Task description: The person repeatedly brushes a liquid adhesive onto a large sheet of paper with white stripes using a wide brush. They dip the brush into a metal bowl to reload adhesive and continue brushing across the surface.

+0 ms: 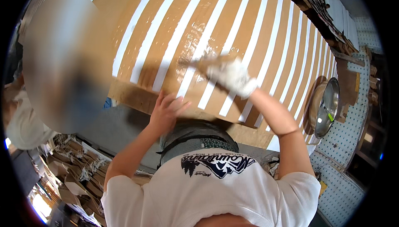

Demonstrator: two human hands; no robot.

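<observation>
A large brown cardboard sheet (266, 31) with long white stripes lies in front of me, shiny and wet near its middle. My right hand (233, 76), in a white glove, is closed on a brownish brush (198, 63) that is motion-blurred and rests on the wet patch. My bare left hand (167, 111) lies flat with fingers spread on the sheet's near edge. My white printed T-shirt (216, 185) fills the bottom of the view.
Another person (25, 119), blurred, stands at the left by the sheet. A round metal bowl (326, 106) sits at the right past the sheet's edge. Bundles of folded cardboard (79, 173) are stacked at the lower left. White perforated flooring (345, 144) is at the right.
</observation>
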